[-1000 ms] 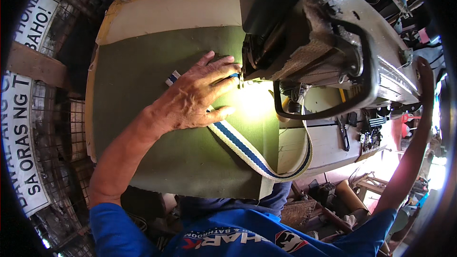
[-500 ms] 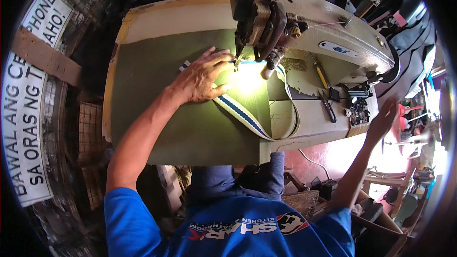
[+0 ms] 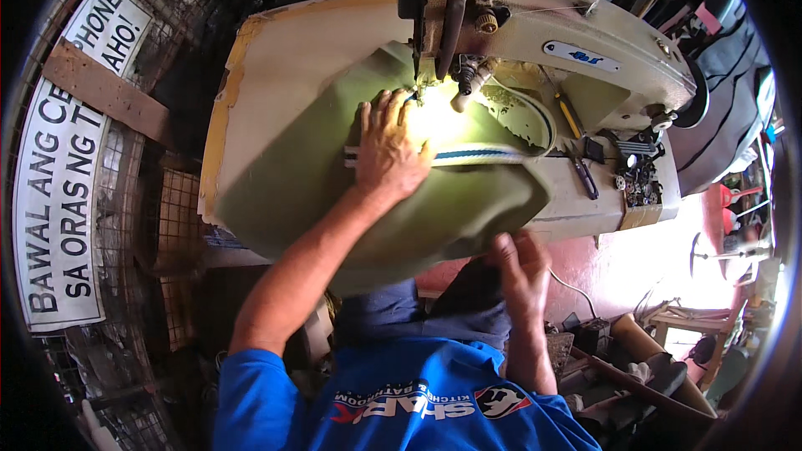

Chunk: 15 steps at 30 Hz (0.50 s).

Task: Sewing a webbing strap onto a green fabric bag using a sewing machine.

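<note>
Under the needle of a cream sewing machine (image 3: 543, 21) lies an olive-green sheet of fabric (image 3: 309, 192), skewed on the table and bent along its near right edge. My left hand (image 3: 393, 146) presses on it just left of the needle, fingers stretched out and spread. A white strap with a dark blue stripe (image 3: 480, 153) passes beneath that hand and loops round on the right toward the needle. Close to the fabric's near edge is my right hand (image 3: 523, 276), somewhat blurred, thumb apart from the fingers; I see nothing held in it.
Right of the needle, a yellow-handled screwdriver (image 3: 570, 115) and dark-handled snips (image 3: 582, 171) lie on the table. A tray of small metal parts (image 3: 642, 184) sits by the right edge. At left, a white sign (image 3: 63, 225) hangs on wire mesh.
The fabric has swung round from square to slanted, and its strap now runs across below the needle. My right hand has come in from the far right to the near edge.
</note>
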{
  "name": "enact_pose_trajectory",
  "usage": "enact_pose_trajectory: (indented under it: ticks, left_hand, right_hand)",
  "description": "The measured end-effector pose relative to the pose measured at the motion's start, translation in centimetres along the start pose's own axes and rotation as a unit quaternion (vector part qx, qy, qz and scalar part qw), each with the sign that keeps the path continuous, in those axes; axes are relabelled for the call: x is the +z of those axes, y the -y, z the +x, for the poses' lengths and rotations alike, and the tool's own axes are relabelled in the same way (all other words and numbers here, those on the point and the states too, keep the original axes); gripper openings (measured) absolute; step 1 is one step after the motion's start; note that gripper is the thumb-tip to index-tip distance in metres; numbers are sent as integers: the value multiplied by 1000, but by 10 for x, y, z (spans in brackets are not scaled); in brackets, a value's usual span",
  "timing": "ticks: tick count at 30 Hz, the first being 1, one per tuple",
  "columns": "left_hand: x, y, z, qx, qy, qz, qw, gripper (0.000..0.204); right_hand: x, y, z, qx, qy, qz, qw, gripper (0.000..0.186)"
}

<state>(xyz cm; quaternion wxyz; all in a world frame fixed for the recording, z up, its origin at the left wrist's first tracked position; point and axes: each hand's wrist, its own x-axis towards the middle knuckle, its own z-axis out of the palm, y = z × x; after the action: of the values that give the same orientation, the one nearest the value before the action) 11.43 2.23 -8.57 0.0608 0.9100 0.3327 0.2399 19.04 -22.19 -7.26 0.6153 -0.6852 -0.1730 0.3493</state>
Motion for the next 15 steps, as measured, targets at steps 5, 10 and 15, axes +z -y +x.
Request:
enact_pose_trajectory:
  ticks: [5,10,15]
  left_hand:
    - [0,-37,1,-73,-74,90,990,56]
    - [-26,21,11,77,60,2,995,19]
    - [-33,60,33,182,88,-110,973,18]
  right_hand:
    - [-35,54,96,-259,-153,-404,864,44]
    - [-57,56,147,-276,-88,-494,820,50]
    - [-46,32,144,-342,-162,-508,774,53]
